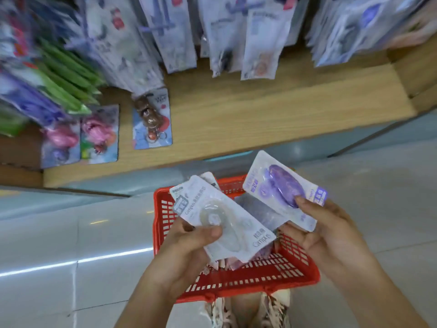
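Underfoot, pale tiled floor (59, 245); above it a long wooden shelf (260, 110), overhung at the back by rows of blurred hanging packets (260, 31). On the floor just in front of the shelf, a red basket (248, 278) with slotted walls, holding more packets, partly hidden. Over the basket, two hands, each closed on a flat carded packet. With the left hand (186, 247), grips the white packet (227, 223) at its near left edge, thumb pressed on top just beside the clear blister, fingers hidden beneath the card. From that grip, slanting up and away over the basket's left half. With the right hand (331, 235), pinches the purple packet (281, 188) at its near right end, thumb on the lower tip of the purple blister, fingers curled under the card's lower edge. From that pinch, fanning up and to the left above the basket's far right corner, apart from the white one. Below the basket, patterned shoes (274, 308). Flat on the shelf at left, small keyring cards (152, 119).
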Tool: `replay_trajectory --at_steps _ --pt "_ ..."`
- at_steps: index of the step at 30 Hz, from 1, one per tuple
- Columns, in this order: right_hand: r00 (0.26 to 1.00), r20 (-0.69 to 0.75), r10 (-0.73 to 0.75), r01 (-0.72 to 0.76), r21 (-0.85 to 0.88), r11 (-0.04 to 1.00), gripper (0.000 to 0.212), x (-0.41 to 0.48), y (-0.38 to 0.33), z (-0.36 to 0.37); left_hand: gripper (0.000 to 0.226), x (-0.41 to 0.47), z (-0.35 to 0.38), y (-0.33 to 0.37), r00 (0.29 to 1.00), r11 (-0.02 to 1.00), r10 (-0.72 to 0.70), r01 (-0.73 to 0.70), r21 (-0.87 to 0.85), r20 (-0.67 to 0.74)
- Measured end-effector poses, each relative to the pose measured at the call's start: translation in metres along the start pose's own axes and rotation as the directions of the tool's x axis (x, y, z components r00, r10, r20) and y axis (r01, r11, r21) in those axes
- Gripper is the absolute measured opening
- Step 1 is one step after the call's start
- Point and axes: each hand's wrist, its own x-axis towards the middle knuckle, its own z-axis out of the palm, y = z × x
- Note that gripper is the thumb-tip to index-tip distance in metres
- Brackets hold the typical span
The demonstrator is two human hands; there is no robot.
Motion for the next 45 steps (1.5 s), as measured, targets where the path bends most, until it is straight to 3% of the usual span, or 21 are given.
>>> replay_trajectory --at_steps 2,4,6,8,11,15,19,24,27,30,34,37,41,43,45 --pt "0.999 0.048 -0.008 0.007 0.018 1.0 0.064 -0.039 -0.031 0.029 0.071 -0.034 0.036 0.036 1.0 0.999 0.026 -0.026 -0.029 0.006" --pt "0.997 0.071 -0.036 0.033 0.044 0.998 0.042 -0.081 -0.063 0.056 0.077 -0.068 0.073 0.072 0.997 0.998 0.055 -0.056 -0.016 -0.058" --pt "0.992 0.105 -0.072 0.069 0.035 0.997 0.034 -0.128 -0.092 0.087 0.061 -0.105 0.11 0.106 0.983 0.993 0.112 -0.106 0.047 -0.145" --pt "0.983 0.137 -0.125 0.123 0.026 0.992 0.036 -0.171 -0.118 0.111 0.042 -0.139 0.146 0.139 0.961 0.979 0.188 -0.167 0.117 -0.2" --pt "0.969 0.134 -0.206 0.212 -0.033 0.977 0.044 -0.229 -0.148 0.142 0.032 -0.188 0.184 0.174 0.91 0.951 0.301 -0.265 0.158 -0.286" --pt "0.935 0.112 -0.337 0.349 -0.113 0.93 0.058 -0.295 -0.184 0.171 0.04 -0.249 0.22 0.208 0.842 0.912 0.41 -0.378 0.159 -0.352" --pt "0.924 0.169 -0.343 0.346 0.011 0.938 0.047 -0.345 -0.213 0.194 0.045 -0.3 0.253 0.232 0.793 0.862 0.505 -0.478 0.166 -0.341" --pt "0.87 0.155 -0.468 0.438 0.194 0.878 0.05 -0.388 -0.229 0.233 0.042 -0.34 0.297 0.245 0.815 0.823 0.555 -0.509 0.25 -0.167" --pt "0.807 0.092 -0.583 0.56 0.194 0.806 0.051 -0.411 -0.25 0.242 0.033 -0.361 0.314 0.258 0.803 0.79 0.588 -0.544 0.283 -0.098" --pt "0.718 0.077 -0.692 0.681 0.13 0.721 0.072 -0.428 -0.283 0.237 0.042 -0.383 0.32 0.279 0.78 0.759 0.625 -0.595 0.264 -0.04" --pt "0.585 0.3 -0.754 0.811 -0.215 0.544 0.073 -0.458 -0.326 0.227 0.04 -0.413 0.32 0.323 0.75 0.692 0.644 -0.654 0.305 0.149" --pt "0.505 0.512 -0.695 0.859 -0.373 0.35 0.074 -0.483 -0.35 0.223 0.046 -0.431 0.334 0.358 0.688 0.541 0.624 -0.723 0.43 0.371" --pt "0.432 0.683 -0.589 0.902 -0.34 0.268 0.082 -0.513 -0.374 0.229 0.032 -0.447 0.367 0.384 0.675 0.347 0.504 -0.73 0.589 0.539" --pt "0.403 0.715 -0.571 0.915 -0.338 0.221 0.083 -0.519 -0.384 0.231 0.032 -0.444 0.372 0.388 0.681 0.35 0.461 -0.728 0.589 0.569" --pt "0.405 0.721 -0.562 0.913 -0.285 0.292 0.082 -0.521 -0.391 0.233 0.039 -0.439 0.372 0.386 0.701 0.411 0.431 -0.714 0.567 0.569"
